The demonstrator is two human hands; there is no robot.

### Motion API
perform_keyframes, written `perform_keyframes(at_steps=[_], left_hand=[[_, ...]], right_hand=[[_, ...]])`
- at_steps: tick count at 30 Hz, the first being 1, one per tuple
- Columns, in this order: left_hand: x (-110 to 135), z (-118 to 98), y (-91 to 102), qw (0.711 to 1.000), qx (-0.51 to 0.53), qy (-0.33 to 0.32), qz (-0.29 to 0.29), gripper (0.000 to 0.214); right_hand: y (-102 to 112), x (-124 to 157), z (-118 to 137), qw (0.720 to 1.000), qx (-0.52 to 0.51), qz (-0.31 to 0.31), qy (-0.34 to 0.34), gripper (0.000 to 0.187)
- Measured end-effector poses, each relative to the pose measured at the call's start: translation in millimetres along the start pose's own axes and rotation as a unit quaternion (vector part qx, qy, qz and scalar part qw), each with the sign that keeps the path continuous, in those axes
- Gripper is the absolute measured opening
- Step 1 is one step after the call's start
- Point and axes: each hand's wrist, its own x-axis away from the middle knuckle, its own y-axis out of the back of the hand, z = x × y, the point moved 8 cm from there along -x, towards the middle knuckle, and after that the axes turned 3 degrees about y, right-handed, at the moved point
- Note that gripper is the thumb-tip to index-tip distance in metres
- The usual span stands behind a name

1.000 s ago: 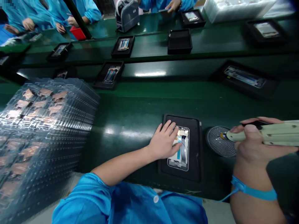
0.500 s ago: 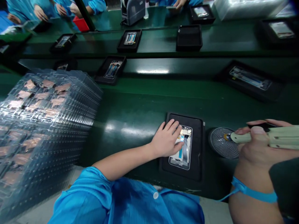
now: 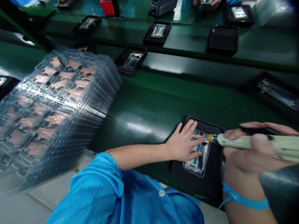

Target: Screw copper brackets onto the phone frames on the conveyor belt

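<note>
An opened phone [image 3: 201, 160] with its inner parts showing lies in a black tray [image 3: 213, 174] in front of me. My left hand [image 3: 183, 141] rests over the phone's upper left side, fingers spread. In my right hand [image 3: 249, 152] is a pale green electric screwdriver [image 3: 243, 141], held nearly level with the fingers wrapped round its body. Its yellow tip points left and is at the phone's upper right edge, close to my left fingertips; whether it touches a screw I cannot make out. A blue band [image 3: 245, 197] circles my right wrist.
A tall stack of clear plastic trays [image 3: 77, 102] with copper-coloured parts stands on the left. Beyond the bench, black trays with phones, such as one black tray [image 3: 126, 70], sit along the green line [image 3: 187, 59]. A co-worker's hands [image 3: 210, 3] show at the far side.
My right hand has brought the screwdriver left, from above a round metal dish of screws to the phone's upper edge. My left hand stays on the phone. The camera view has turned left.
</note>
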Motion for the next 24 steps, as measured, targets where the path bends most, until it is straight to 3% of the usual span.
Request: perform_keyframes(at_steps=[2, 5, 24], left_hand=[[-1, 0, -1.4, 1.000, 0.009, 0.003, 0.008, 0.060], [-2, 0, -3.9, 1.000, 0.019, 0.007, 0.021, 0.059], [-2, -1, -1.9, 0.999, 0.004, 0.018, 0.031, 0.059]], right_hand=[[-27, 9, 3, 0.997, -0.023, 0.057, 0.036, 0.033], [-41, 17, -4, 0.994, -0.032, 0.100, 0.032, 0.031], [-40, 21, -11, 0.995, -0.011, 0.101, 0.021, 0.033]])
